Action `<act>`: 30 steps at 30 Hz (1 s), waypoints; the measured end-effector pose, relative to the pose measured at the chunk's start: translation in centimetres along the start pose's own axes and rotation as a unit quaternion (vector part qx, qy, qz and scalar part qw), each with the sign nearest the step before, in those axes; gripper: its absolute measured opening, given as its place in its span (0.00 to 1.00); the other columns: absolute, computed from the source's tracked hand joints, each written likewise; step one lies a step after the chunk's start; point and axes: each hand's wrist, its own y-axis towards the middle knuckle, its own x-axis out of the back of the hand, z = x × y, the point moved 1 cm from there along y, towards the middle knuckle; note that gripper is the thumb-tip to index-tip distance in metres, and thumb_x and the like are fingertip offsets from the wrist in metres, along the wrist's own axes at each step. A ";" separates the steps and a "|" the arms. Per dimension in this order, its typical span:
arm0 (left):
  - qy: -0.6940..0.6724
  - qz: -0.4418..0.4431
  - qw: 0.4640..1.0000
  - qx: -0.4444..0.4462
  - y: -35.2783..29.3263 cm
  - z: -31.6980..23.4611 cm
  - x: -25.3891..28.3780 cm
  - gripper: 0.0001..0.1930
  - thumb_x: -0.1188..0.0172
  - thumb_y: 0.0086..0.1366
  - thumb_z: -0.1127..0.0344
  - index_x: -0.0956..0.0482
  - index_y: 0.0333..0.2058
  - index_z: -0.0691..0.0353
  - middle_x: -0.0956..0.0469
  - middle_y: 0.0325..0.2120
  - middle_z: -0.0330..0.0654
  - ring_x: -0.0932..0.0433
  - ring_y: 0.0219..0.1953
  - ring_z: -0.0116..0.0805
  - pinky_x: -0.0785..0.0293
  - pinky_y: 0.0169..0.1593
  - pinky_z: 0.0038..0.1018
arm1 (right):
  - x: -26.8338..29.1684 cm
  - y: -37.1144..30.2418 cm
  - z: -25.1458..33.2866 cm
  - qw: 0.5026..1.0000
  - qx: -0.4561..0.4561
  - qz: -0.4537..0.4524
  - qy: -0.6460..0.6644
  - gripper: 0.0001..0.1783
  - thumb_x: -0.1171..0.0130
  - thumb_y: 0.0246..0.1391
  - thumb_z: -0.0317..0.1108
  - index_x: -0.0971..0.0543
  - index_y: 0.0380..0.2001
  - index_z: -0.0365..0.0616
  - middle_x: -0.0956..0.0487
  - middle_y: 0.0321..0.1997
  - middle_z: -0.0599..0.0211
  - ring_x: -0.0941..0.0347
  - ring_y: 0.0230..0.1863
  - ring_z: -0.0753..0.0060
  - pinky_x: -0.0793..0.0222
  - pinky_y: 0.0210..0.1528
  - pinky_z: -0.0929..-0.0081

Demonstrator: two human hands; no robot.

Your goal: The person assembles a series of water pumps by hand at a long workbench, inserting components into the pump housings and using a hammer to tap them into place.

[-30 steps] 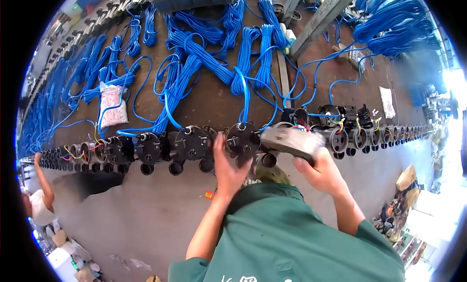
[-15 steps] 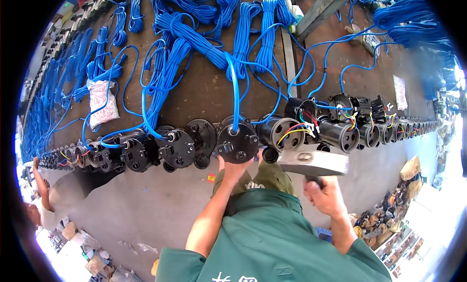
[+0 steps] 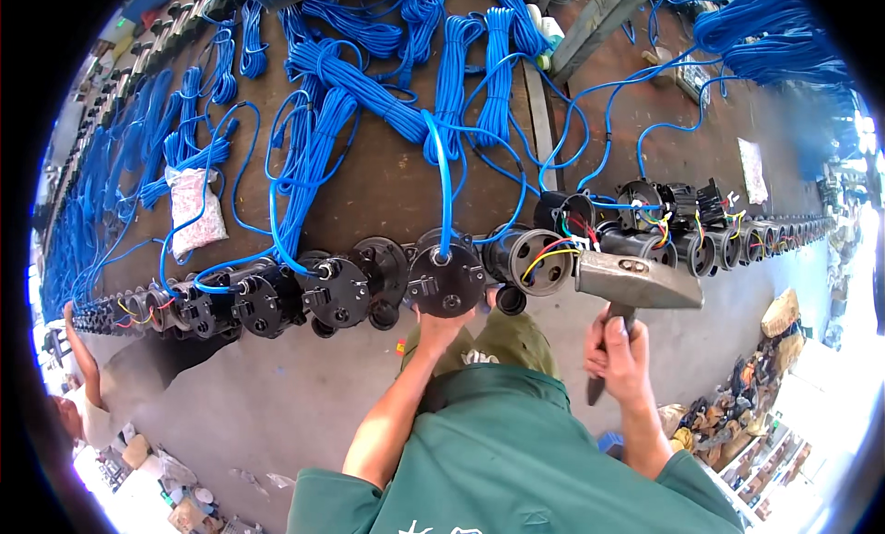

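Observation:
My right hand (image 3: 619, 357) is closed round the dark handle of a hammer (image 3: 641, 281) with a thick, worn metal head. The head is raised, standing apart from the black units to its left. My left hand (image 3: 443, 327) grips a black cylindrical housing (image 3: 446, 281) from below, its fingertips partly hidden. That housing has a round black end cap facing up, with a blue cable (image 3: 441, 170) rising out of its top. Just right of it lies an open black cylinder (image 3: 544, 260) with red, yellow and blue wires at its mouth.
More capped housings (image 3: 336, 290) line the bench edge to the left, open cylinders (image 3: 696, 251) to the right. Coiled blue cables (image 3: 359, 87) and a plastic bag of small pieces (image 3: 195, 211) lie on the brown bench (image 3: 415, 188). Another person's arm (image 3: 83, 354) reaches in at far left.
The hammer has moved up and to the right, away from the capped housing, with my right hand raised slightly. My left hand stays at the same housing.

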 end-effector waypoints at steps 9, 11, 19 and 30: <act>0.012 0.055 0.995 0.082 -0.2 -0.9 0.6 0.28 0.23 0.57 0.67 0.21 0.56 0.64 0.18 0.45 0.38 0.21 0.45 0.29 0.20 0.49 0.32 | 0.7 -1.1 -3.0 0.963 -0.167 0.010 -0.210 0.24 0.41 0.71 0.52 0.27 0.31 0.41 0.29 0.23 0.78 0.35 0.26 0.85 0.37 0.28 0.77; 0.008 0.065 0.993 0.100 -0.1 -1.6 1.8 0.28 0.22 0.56 0.68 0.21 0.55 0.64 0.17 0.44 0.40 0.19 0.43 0.29 0.19 0.46 0.32 | 1.0 -1.6 -1.0 0.976 -0.143 0.002 -0.165 0.23 0.40 0.71 0.51 0.29 0.30 0.42 0.30 0.23 0.79 0.38 0.24 0.86 0.39 0.26 0.79; -0.017 0.045 0.982 0.181 -1.5 -1.0 2.0 0.39 0.19 0.52 0.61 0.29 0.59 0.68 0.18 0.48 0.47 0.18 0.46 0.35 0.19 0.48 0.33 | -0.2 -0.7 -0.1 0.988 -0.068 0.020 -0.140 0.30 0.41 0.71 0.56 0.30 0.24 0.40 0.31 0.18 0.77 0.38 0.18 0.85 0.41 0.20 0.80; 0.068 -0.033 0.997 -0.033 -0.3 -1.5 0.1 0.35 0.23 0.56 0.67 0.25 0.62 0.65 0.21 0.55 0.39 0.24 0.55 0.34 0.27 0.61 0.35 | -0.4 0.4 -6.5 0.979 -0.135 -0.023 -0.152 0.20 0.37 0.69 0.46 0.24 0.30 0.42 0.28 0.21 0.80 0.36 0.22 0.87 0.39 0.23 0.78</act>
